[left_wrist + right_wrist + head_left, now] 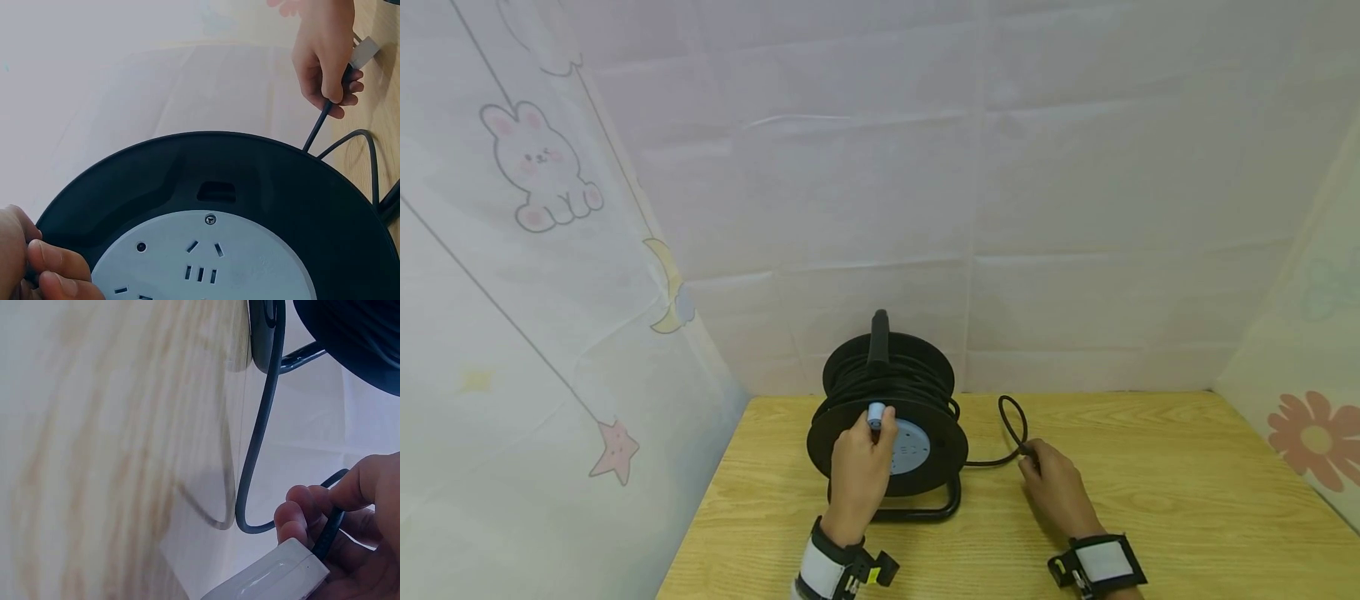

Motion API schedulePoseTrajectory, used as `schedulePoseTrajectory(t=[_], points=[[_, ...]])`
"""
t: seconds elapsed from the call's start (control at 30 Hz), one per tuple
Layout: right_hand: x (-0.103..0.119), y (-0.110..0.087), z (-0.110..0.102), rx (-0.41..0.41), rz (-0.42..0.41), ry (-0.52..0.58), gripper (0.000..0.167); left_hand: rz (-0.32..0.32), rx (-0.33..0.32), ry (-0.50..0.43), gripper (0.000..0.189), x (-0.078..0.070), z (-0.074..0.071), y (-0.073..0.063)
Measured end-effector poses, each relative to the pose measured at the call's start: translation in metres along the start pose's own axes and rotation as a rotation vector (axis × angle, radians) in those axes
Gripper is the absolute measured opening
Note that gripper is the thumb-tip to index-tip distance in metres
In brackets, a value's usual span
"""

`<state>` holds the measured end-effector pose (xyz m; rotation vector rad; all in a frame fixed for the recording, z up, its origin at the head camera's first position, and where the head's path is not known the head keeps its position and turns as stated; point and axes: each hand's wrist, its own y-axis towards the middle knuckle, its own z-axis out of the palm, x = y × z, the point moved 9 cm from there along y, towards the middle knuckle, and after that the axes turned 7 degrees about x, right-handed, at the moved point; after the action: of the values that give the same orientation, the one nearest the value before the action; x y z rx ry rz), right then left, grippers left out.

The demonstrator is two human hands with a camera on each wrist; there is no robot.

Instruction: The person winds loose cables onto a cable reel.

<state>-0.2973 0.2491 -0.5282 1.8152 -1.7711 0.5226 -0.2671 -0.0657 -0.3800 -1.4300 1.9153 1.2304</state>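
On the wooden table, a black cable reel stands on its bent bar foot. The left hand pinches a small blue-gray knob on the front of the reel, with thumb and finger close together. This hand covers part of the round gray socket plate. To the right of the reel, the right hand has its fingers curled round the black cord, which makes a loop near it.

From the head, you can't make out what is at the cord's end. Both wrist views show it: a pale plug, just beside the right fingers. The right wrist view cuts off the plug's far end and most of the reel. The left wrist view shows the socket slots up close, but cuts off the left hand and the plate's bottom, and the knob can't be made out there.
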Motion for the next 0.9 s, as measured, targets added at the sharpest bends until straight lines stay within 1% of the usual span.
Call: schedulePoseTrajectory(t=[0.23,0.4,0.6,0.9], points=[[-0.0011,0.0007,0.0003,-0.007,0.006,0.002,0.020,0.003,0.008,0.010,0.042,-0.0013,0.0034,-0.0006],[-0.0009,0.0007,-0.0004,-0.011,0.012,0.011,0.021,0.012,0.005,0.029,0.042,-0.0049,0.0044,-0.0002],[-0.0007,-0.0002,-0.0003,0.011,0.025,0.019,0.023,0.032,0.001,0.048,0.042,-0.0074,0.0066,0.0000],[-0.0001,0.0000,-0.0016,0.008,0.032,0.013,0.020,0.059,-0.021,0.043,0.045,-0.0093,0.0090,-0.0002]])
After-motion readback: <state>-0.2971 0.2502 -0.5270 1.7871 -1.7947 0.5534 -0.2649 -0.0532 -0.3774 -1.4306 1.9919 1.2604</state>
